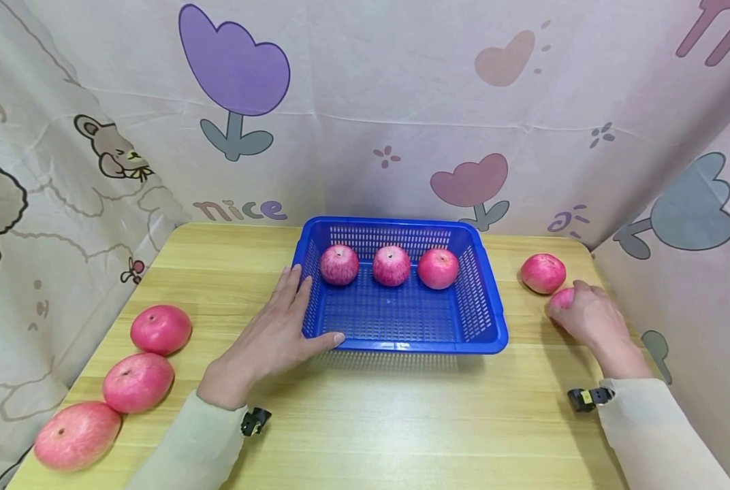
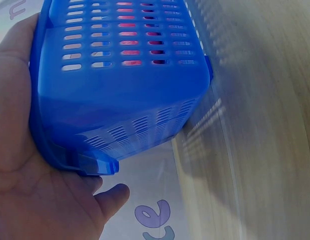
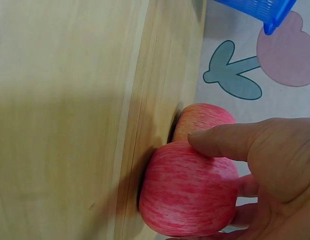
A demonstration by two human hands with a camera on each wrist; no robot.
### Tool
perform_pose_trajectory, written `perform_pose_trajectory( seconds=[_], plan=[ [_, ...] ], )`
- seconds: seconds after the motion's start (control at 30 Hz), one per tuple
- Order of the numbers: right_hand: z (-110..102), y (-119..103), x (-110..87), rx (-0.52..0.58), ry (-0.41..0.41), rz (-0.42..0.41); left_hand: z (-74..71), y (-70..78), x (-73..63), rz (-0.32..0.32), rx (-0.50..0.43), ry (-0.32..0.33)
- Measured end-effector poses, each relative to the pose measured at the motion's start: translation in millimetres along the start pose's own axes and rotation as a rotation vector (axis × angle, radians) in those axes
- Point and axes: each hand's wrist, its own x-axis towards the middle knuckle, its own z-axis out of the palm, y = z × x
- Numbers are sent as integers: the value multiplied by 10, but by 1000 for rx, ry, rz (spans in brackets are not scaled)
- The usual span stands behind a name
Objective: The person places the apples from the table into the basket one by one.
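A blue plastic basket (image 1: 389, 346) stands on the table with three red apples in a row inside: a left one (image 1: 339, 265), a middle one (image 1: 391, 266) and a right one (image 1: 438, 269). My left hand (image 1: 273, 333) rests on the basket's left rim, fingers fairly straight and thumb on the front corner; in the left wrist view its palm lies against the rim (image 2: 37, 115). Off to the right, my right hand (image 1: 592, 320) holds an apple (image 3: 190, 192) between thumb and fingers, low at the table. Another apple (image 1: 543, 273) sits just behind it.
At the table's left side lie three more apples, a rear one (image 1: 161, 329), a middle one (image 1: 137, 382) and a front one (image 1: 77, 435). A printed cloth (image 1: 353, 88) hangs behind and at both sides of the wooden table (image 1: 402, 429).
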Motion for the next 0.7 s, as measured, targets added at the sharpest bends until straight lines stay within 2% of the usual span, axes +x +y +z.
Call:
perform_pose_trajectory(
  seconds=[0.17,0.43,0.7],
  plan=[
    [10,-31,-38,-4,-8,-3,-1,1,0,0,1,0],
    [46,-146,-104,-20,11,-53,-4,-4,-2,1,6,0],
    [21,-246,-145,13,-53,-61,-5,-6,-7,4,13,4]
  ],
)
